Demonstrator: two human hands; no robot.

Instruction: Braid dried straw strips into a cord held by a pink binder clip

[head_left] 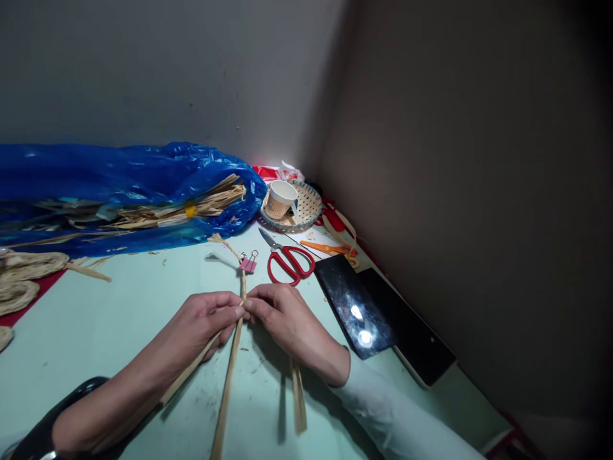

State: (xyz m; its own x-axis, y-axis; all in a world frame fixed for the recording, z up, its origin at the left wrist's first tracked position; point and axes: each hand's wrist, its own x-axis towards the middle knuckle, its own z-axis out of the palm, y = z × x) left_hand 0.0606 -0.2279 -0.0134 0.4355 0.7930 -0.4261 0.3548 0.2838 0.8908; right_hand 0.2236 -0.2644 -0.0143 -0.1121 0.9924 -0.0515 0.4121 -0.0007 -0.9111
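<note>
A narrow braid of pale straw strips (243,282) runs down from a pink binder clip (248,265) on the table. Just below the clip, my left hand (208,318) pinches one strip against the braid between thumb and index finger. My right hand (285,316) pinches at the same spot from the other side, its fingertips nearly touching the left ones. Three loose strip ends spread toward me: one under my left hand, a middle strip (227,390) between the hands, and another strip (297,396) hanging below my right wrist.
Red-handled scissors (287,259) lie beyond my right hand, near orange scissors (328,247). Two dark tablets (354,306) overlap at the right. Behind stand a woven basket (311,207) with a paper cup (280,199) and a blue plastic bag (119,172) of straw. Coiled braids (29,275) lie left.
</note>
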